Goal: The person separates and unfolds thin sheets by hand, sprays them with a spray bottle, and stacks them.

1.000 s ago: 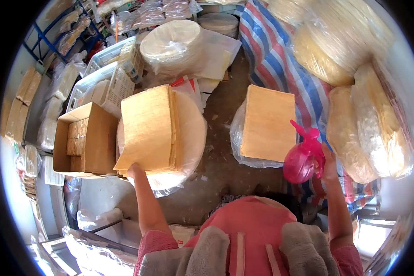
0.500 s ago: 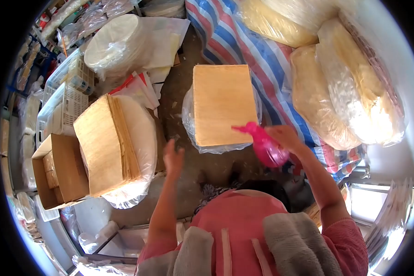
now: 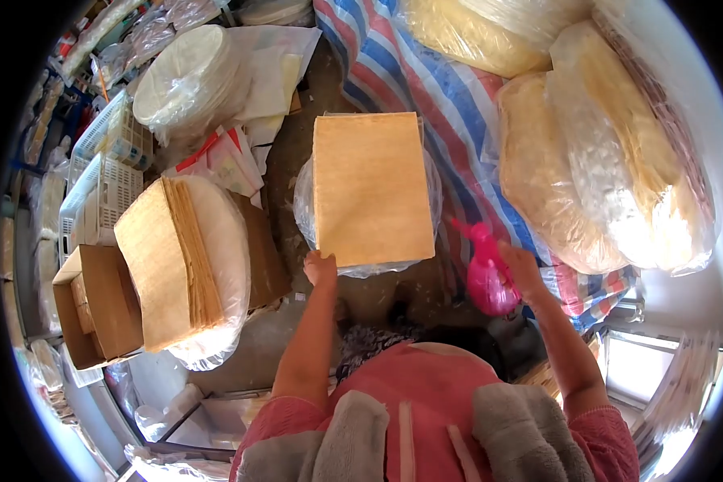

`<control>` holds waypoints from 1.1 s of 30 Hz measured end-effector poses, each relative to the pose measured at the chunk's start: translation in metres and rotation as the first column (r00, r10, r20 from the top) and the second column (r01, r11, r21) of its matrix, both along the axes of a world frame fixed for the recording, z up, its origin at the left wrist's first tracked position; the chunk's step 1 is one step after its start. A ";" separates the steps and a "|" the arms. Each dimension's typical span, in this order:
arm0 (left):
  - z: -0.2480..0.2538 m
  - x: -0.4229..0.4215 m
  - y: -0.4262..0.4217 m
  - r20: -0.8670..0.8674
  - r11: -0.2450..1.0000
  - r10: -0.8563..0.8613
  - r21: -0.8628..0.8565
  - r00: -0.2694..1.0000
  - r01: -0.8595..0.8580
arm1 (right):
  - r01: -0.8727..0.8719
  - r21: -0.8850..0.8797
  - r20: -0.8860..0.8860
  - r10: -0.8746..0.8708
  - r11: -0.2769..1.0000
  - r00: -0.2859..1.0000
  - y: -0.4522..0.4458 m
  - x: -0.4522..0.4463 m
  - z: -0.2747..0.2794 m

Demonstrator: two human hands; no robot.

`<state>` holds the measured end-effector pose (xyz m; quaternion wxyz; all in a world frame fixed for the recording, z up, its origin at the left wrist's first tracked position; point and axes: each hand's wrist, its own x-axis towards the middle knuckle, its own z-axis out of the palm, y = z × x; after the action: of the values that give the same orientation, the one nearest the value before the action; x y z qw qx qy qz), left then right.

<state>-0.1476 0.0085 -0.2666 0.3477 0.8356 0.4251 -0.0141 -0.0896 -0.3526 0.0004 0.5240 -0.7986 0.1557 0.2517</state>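
A rectangular tan sheet (image 3: 372, 189) lies flat on top of a round, plastic-wrapped stool or stack (image 3: 304, 205) in the middle. My left hand (image 3: 321, 269) is at its near left corner, fingers closed on the edge. In my right hand (image 3: 520, 269) is a pink spray bottle (image 3: 494, 277), held upright to the right of the sheet with its nozzle pointing left. A stack of similar tan sheets (image 3: 169, 257) rests tilted on a round, plastic-wrapped pile (image 3: 229, 241) to my left.
An open cardboard box (image 3: 124, 297) and white plastic baskets (image 3: 104, 197) stand at the left. Behind them is a wrapped round stack (image 3: 189, 84). Striped tarpaulin (image 3: 426, 96) runs along the right, bearing large plastic bags (image 3: 546, 169) of pale yellowish material.
My left hand has moved up and right to the sheet's near left corner and closed there. My right hand has drawn the spray bottle away from above the sheet, to the right.
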 end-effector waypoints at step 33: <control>0.142 0.025 -0.080 0.001 0.546 -0.661 0.687 0.750 0.480 | 0.126 0.309 -0.189 -0.069 0.943 0.979 0.020 -0.030 -0.090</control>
<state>-0.1230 -0.0716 -0.1245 0.0646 0.9879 0.0548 0.1300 -0.1196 -0.3326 -0.0894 0.6424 -0.6692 0.1980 0.3168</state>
